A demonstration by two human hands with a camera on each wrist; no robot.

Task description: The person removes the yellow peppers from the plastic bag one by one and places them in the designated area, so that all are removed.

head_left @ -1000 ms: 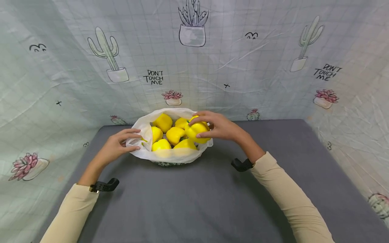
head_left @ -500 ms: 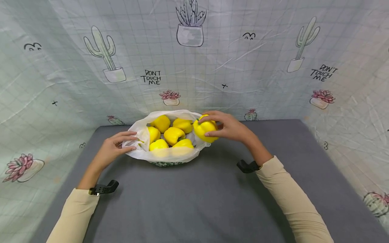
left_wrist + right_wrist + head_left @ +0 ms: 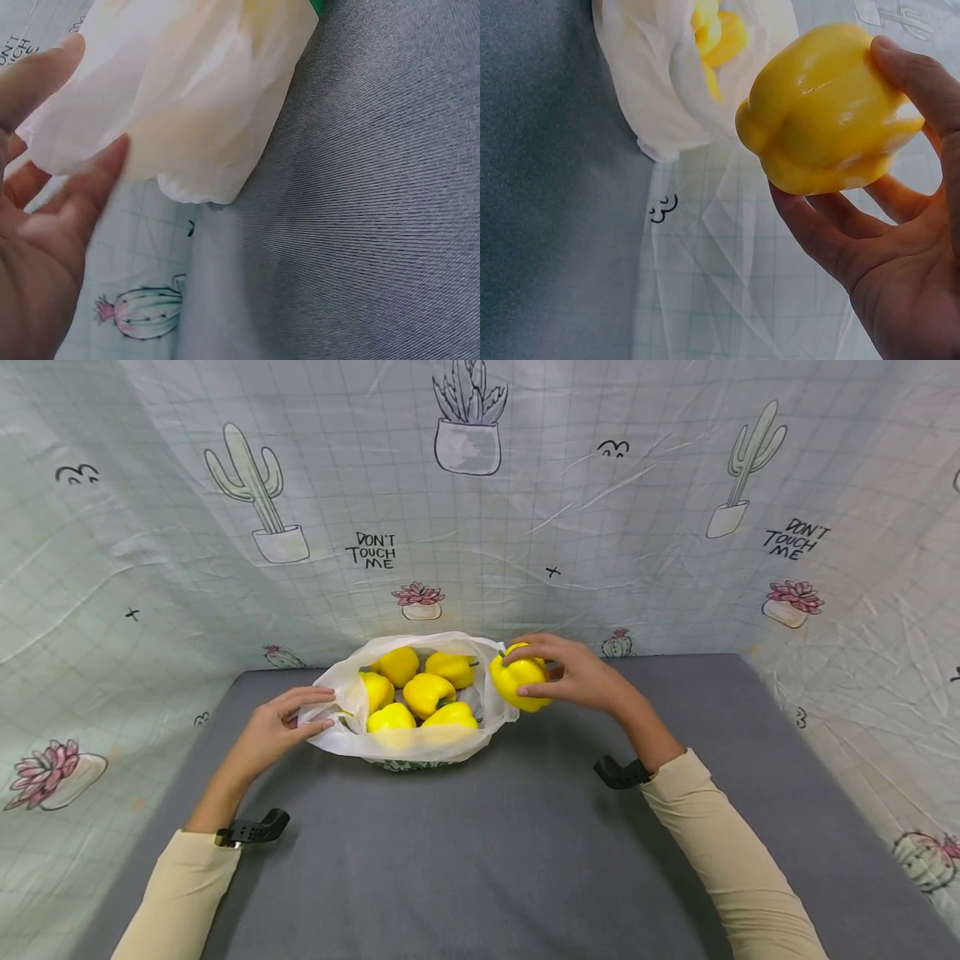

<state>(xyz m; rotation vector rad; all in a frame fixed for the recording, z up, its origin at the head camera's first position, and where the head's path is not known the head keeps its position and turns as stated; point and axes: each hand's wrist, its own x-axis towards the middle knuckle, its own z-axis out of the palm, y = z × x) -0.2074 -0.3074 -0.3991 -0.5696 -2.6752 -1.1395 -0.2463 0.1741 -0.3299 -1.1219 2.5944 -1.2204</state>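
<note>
A white plastic bag (image 3: 345, 685) with green print low on its front lies with its mouth wide on the grey table. Several yellow bell peppers (image 3: 427, 695) sit inside it. My left hand (image 3: 273, 731) holds the bag's left edge, thumb at the front and fingers farther back; the left wrist view shows thin plastic (image 3: 187, 112) between them. Just past the right rim, my right hand (image 3: 581, 675) grips another yellow bell pepper (image 3: 825, 112) between thumb and fingers. That pepper hangs above the table, its green stem turned toward the bag in the head view.
A grey cloth (image 3: 435, 868) covers the table. Behind the bag and along both sides hangs a pale curtain (image 3: 480, 527) printed with cacti. Black wrist cameras sit on both forearms, the right one (image 3: 621, 772) low over the table.
My right hand has carried the pepper rightward, from over the peppers in the bag to outside its right rim. My left hand stays at the bag's left edge.
</note>
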